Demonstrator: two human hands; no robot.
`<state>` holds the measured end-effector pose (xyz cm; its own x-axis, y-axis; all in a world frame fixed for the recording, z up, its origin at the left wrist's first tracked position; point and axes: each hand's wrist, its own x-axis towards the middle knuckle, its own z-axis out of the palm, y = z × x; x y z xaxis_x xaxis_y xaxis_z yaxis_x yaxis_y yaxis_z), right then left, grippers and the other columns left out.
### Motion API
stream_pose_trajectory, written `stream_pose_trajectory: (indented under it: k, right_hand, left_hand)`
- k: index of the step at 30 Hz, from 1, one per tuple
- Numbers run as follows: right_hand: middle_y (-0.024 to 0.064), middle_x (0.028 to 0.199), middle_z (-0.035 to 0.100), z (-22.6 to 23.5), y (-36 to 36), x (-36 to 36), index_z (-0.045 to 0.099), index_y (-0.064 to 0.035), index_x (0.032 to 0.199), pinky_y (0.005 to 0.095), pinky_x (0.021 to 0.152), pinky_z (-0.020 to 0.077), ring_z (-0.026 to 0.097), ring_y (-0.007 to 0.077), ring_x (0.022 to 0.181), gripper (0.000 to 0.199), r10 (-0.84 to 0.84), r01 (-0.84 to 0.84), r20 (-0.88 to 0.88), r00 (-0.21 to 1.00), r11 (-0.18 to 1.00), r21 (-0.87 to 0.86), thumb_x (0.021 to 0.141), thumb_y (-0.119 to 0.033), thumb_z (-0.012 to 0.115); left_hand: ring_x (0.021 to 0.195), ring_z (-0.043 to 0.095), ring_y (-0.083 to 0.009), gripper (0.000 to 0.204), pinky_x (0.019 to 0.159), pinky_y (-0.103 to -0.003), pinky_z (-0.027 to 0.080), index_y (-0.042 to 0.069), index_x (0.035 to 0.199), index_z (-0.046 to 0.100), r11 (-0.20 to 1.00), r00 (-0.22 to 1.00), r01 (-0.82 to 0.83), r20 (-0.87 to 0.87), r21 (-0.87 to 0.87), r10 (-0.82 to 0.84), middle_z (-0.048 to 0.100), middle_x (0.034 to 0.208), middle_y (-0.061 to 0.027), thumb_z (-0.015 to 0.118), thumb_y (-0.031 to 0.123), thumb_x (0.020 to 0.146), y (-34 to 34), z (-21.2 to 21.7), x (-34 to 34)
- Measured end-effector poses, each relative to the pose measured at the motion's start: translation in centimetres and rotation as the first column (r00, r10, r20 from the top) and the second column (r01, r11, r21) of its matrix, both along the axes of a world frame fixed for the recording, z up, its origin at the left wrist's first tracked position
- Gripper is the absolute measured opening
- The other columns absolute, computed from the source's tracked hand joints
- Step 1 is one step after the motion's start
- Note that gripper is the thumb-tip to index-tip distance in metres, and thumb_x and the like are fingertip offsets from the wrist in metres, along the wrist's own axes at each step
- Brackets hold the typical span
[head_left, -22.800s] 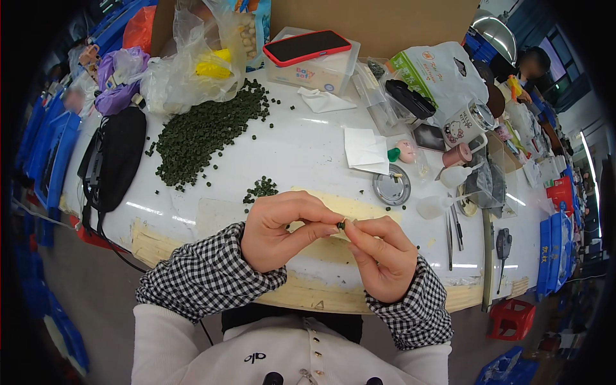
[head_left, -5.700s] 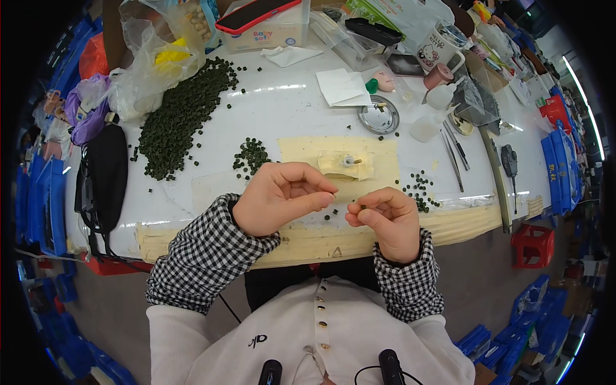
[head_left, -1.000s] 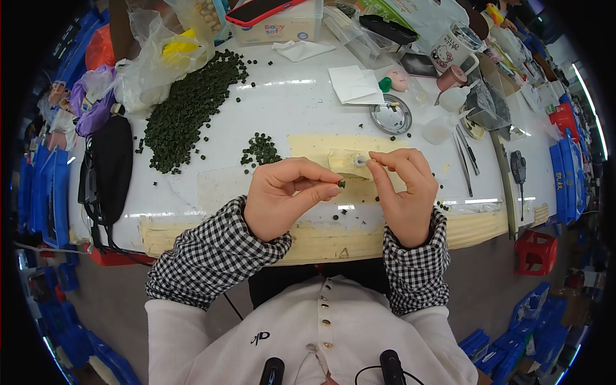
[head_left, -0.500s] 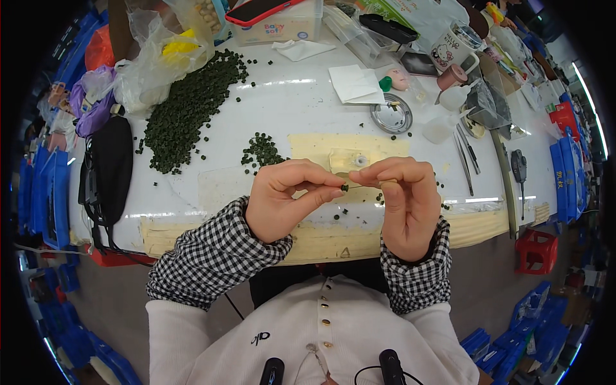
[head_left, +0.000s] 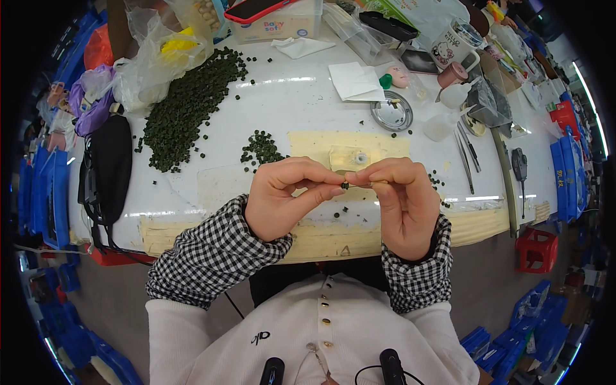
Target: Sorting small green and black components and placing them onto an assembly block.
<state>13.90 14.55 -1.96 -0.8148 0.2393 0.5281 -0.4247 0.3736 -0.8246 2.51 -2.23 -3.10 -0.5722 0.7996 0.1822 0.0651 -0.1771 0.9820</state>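
Note:
My left hand (head_left: pixel 280 200) pinches a small dark green piece (head_left: pixel 345 186) between thumb and forefinger, over the table's near edge. My right hand (head_left: pixel 407 204) is closed in a pinch around a thin needle-like tool, mostly hidden by the fingers. Its forefinger tip meets my left fingertips at the piece. Just beyond both hands, a clear block with a round fitting (head_left: pixel 360 158) sits on a cream sheet (head_left: pixel 308 142). A small cluster of similar dark pieces (head_left: pixel 262 149) lies beyond my left hand, and a few loose ones are scattered under and beside my hands.
A large heap of dark green pieces (head_left: pixel 183 112) spreads at the far left, near plastic bags (head_left: pixel 144 83) and a black pouch (head_left: pixel 110 170). At the right lie a round metal dish (head_left: pixel 393 114), tweezers (head_left: pixel 463 160), a long metal bar (head_left: pixel 504 176) and a white mug (head_left: pixel 454 46).
My right fingertips have moved left, up against my left fingertips, and the thin shaft that showed between the hands is now mostly covered. My left hand keeps its pinch.

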Motion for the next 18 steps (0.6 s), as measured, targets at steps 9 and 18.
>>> stream_pose_trajectory:
  k: [9, 18]
  right_hand:
    - [0.0125, 0.097, 0.064, 0.3, 0.1, -0.1, 0.055, 0.0049, 0.100, 0.0259, 0.079, 0.0536, 0.068, 0.0182, 0.089, 0.007, -0.141, 0.140, -0.006, 0.990, 0.988, -0.068, 0.097, 0.001, 0.051]
    - [0.0136, 0.090, 0.061, -0.8, 1.8, -1.6, 0.059, 0.0017, 0.091, 0.0341, 0.069, 0.0500, 0.061, 0.0296, 0.079, 0.010, -0.396, 0.372, -0.056, 0.917, 0.792, 0.484, 0.084, 0.001, 0.066]
  left_hand:
    - [0.084, 0.065, -0.0139, 0.015, 0.076, -0.024, 0.054, -0.005, 0.100, 0.068, 1.000, 1.000, -0.011, -0.001, 0.009, 0.011, 0.066, 0.093, -0.0108, 0.066, -0.008, 0.086, 0.0, -0.1, 0.1]
    - [0.086, 0.065, -0.0145, 0.017, 0.079, -0.025, 0.054, -0.004, 0.102, 0.069, 1.000, 1.000, -0.006, 0.004, 0.001, 0.006, 0.067, 0.094, -0.0115, 0.066, -0.006, 0.086, 0.0, -0.2, 0.0]
